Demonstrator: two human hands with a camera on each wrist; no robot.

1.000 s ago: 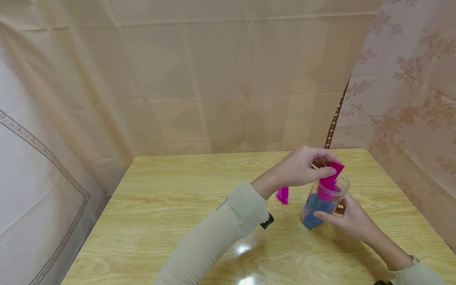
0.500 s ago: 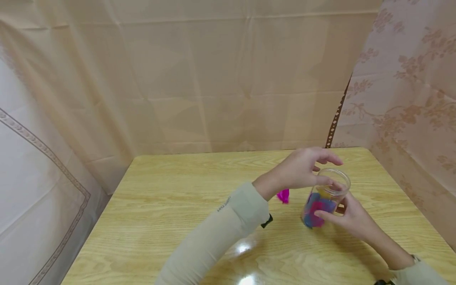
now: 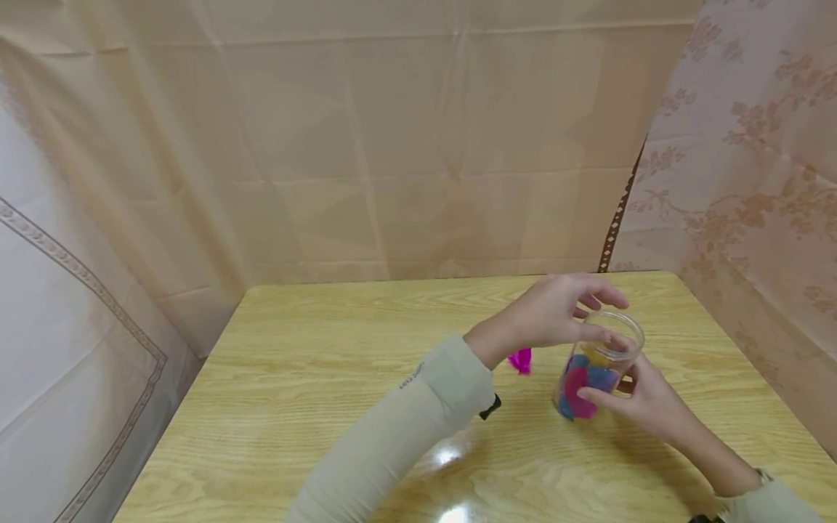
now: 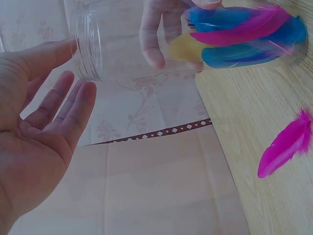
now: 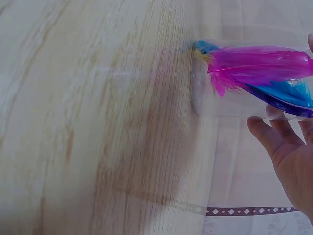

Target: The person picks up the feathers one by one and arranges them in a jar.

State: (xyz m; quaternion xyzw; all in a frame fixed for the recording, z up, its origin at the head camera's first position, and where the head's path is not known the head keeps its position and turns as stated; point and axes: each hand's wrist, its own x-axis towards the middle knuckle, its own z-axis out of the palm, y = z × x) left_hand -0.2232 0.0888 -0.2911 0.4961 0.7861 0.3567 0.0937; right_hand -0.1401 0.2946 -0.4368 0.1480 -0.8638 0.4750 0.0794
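Note:
A clear jar (image 3: pixel 624 363) stands tilted on the table, with blue, magenta and yellow feathers (image 4: pixel 244 36) inside. My right hand (image 3: pixel 644 396) holds it low at the side, the thumb across the front. Through the glass, the left wrist view shows some of those fingers. My left hand (image 3: pixel 556 312) hovers at the jar's mouth with nothing in its grasp; its thumb is at the rim and the other fingers are spread apart (image 4: pixel 44 122). Left of the jar, a loose magenta feather (image 4: pixel 286 144) lies on the wood, partly hidden by the left hand in the head view.
The wooden table (image 3: pixel 314 363) has its far edge against a beige curtain (image 3: pixel 392 145). A flowered cloth (image 3: pixel 752 181) hangs along the right side, and a pale cloth (image 3: pixel 78 349) with a patterned border hangs at the left.
A second ago my left hand pinched a magenta feather in the jar's mouth. It has let go, and that feather is down among the others. The right hand has kept its hold.

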